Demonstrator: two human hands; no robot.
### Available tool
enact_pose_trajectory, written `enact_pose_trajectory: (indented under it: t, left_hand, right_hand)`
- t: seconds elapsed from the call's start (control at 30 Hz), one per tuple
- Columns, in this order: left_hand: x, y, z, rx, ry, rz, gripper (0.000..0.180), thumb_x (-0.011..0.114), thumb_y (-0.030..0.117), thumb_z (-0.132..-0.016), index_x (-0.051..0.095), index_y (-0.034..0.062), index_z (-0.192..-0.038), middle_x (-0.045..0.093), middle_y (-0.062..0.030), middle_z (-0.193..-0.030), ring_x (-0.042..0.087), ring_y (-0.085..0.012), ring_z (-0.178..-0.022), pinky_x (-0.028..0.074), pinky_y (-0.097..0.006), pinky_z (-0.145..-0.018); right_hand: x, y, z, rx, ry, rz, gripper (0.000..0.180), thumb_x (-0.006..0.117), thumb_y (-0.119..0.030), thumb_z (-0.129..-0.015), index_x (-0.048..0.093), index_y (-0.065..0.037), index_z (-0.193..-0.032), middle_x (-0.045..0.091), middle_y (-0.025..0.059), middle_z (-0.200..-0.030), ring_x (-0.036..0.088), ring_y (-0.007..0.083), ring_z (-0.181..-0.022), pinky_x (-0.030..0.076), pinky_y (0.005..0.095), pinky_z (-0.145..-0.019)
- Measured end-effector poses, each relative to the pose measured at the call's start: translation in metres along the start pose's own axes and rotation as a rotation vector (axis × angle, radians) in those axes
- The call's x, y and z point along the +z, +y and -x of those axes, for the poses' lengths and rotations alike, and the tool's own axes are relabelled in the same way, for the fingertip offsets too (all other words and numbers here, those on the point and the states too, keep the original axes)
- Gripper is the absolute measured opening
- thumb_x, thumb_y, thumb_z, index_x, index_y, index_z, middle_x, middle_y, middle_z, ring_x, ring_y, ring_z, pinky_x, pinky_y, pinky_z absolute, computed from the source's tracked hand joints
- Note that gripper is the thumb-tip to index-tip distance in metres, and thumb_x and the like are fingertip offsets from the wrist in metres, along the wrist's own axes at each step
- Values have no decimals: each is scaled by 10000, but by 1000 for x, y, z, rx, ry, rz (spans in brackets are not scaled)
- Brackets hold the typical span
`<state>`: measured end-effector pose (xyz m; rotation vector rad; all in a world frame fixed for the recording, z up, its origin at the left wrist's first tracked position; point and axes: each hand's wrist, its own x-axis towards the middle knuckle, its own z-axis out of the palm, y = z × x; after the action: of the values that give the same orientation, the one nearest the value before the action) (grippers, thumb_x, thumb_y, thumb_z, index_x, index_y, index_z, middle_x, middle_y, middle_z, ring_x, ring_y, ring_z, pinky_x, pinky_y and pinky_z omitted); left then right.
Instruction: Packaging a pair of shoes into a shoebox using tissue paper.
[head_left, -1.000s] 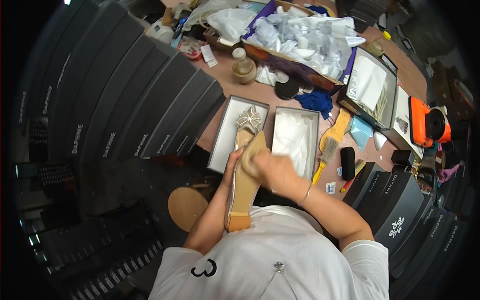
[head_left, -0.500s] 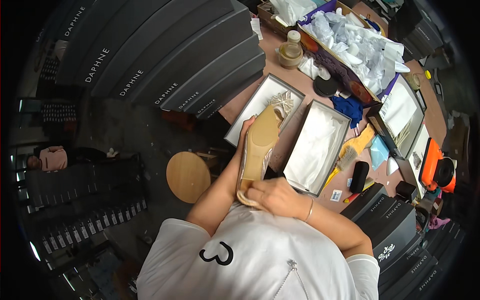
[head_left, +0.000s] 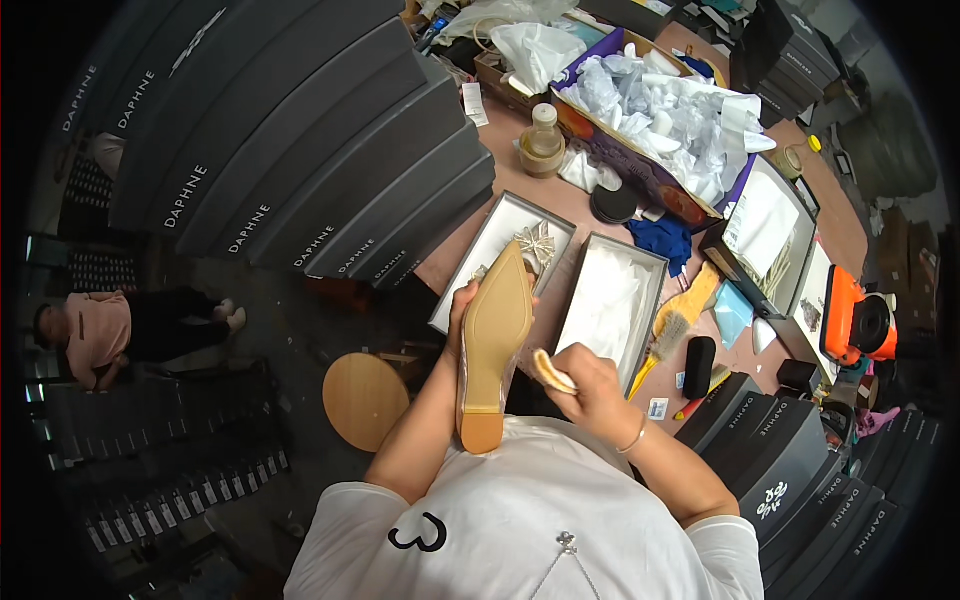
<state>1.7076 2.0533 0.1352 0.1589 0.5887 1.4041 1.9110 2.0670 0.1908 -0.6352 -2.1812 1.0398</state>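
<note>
My left hand [head_left: 459, 318] grips a shoe [head_left: 497, 330], its tan sole facing up, pointed toe away from me and low brown heel near my shirt. Clear-looking material shows along the shoe's side. In my right hand [head_left: 594, 398], to the right of the heel, is a folded beige-and-white cloth [head_left: 552, 373], held apart from the sole. Just beyond the toe, a grey box [head_left: 492, 222] with a white inside has a pale shiny bow [head_left: 537, 243] over it; what the bow belongs to is partly hidden. Beside it lies an open box with white tissue paper [head_left: 610, 300].
Stacked dark shoe boxes [head_left: 330, 150] rise at the left, more [head_left: 775, 440] at the right. On the table stand a bottle [head_left: 542, 150], a carton of crumpled paper [head_left: 660, 125], a brush [head_left: 668, 338] and an orange device [head_left: 850, 320]. A round stool [head_left: 366, 400] and another person [head_left: 130, 330] are left.
My right hand with the cloth has moved off the heel to the right, uncovering it. The shoe has come slightly lower and left in view. The other person now appears standing, more fully visible.
</note>
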Motion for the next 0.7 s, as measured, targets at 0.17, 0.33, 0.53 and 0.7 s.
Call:
enact_pose_trajectory:
  t: [0.17, 0.33, 0.53, 0.7]
  left_hand:
    - [5, -4, -6, -108, -87, 76, 726, 412, 512, -900, 367, -42, -1368, 459, -207, -1327, 563, -316, -1084, 549, -418, -831]
    - [16, -15, -8, -141, -34, 8, 704, 401, 510, -899, 370, 3, -1387, 489, -187, -1301, 564, -302, -1095, 503, -423, -900]
    - [23, -21, -8, -109, 144, -64, 632, 393, 505, -906, 426, 42, -1334, 547, -147, -1195, 569, -244, -1070, 482, -385, -923]
    - [6, -24, -16, -201, 58, 118, 642, 354, 496, -917, 436, 17, -1336, 559, -149, -1201, 585, -273, -1056, 497, -393, -893]
  right_hand:
    - [-5, -8, -5, -113, -61, 213, 255, 675, -134, -695, 579, -105, -930, 516, 59, -781, 576, 232, -638, 481, 339, -545]
    - [12, 10, -40, -143, -4, 312, 228, 672, -128, -671, 537, -113, -853, 465, 48, -738, 538, 237, -582, 445, 356, -506]
    - [14, 17, -51, 29, 34, 367, 175, 639, -111, -719, 509, -97, -836, 525, 75, -735, 599, 269, -615, 475, 391, -506]
    - [17, 44, -65, 35, 35, 367, 145, 627, -135, -749, 519, -88, -835, 533, 83, -744, 607, 297, -650, 487, 382, -551]
